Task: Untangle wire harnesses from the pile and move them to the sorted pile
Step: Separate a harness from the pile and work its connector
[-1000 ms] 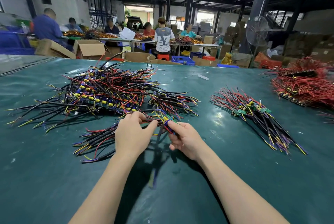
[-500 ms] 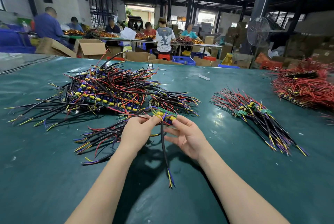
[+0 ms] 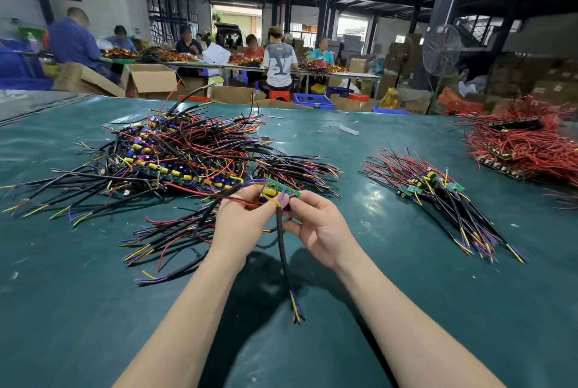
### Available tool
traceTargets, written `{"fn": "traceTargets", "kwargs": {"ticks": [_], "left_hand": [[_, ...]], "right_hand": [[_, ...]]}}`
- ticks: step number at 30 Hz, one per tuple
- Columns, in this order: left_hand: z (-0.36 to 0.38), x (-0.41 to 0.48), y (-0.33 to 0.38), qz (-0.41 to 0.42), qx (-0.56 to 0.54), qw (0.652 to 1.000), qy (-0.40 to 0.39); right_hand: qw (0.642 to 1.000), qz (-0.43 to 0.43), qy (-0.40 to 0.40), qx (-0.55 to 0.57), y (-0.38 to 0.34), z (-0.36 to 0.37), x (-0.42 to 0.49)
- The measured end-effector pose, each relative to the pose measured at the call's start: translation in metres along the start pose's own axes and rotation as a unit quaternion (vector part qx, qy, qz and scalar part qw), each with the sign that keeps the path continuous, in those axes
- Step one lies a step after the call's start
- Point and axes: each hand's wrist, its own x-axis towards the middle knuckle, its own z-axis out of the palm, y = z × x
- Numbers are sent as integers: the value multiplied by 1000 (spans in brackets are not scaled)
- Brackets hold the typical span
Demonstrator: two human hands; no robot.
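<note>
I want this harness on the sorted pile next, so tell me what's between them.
Nothing visible: only bare table separates the harness, held by the left hand and right hand, from the sorted pile. Its red leads run left toward the tangled pile and may be snagged.

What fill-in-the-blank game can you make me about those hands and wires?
The harness has a small ____ circuit board.
Its black cable hangs ____ between the left hand and the right hand.
The sorted pile lies on the person's ____ side, the tangled pile opposite.
Missing words: green, down, right.
</note>
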Motion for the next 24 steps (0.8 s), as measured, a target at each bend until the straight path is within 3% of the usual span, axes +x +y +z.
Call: {"fn": "traceTargets", "kwargs": {"ticks": [4, 10, 15, 24], "left_hand": [[0, 2, 3, -42, -86, 995, 19], [-8, 6, 2, -101, -116, 988, 0], [-10, 7, 1, -121, -112, 986, 18], [-16, 11, 1, -126, -81, 988, -41]], "right_hand": [[999, 4, -17, 36, 1, 3, 0], [1000, 6, -25, 5, 4, 1, 1], [999, 4, -39, 3, 5, -1, 1], [997, 13, -70, 7, 4, -6, 0]]}}
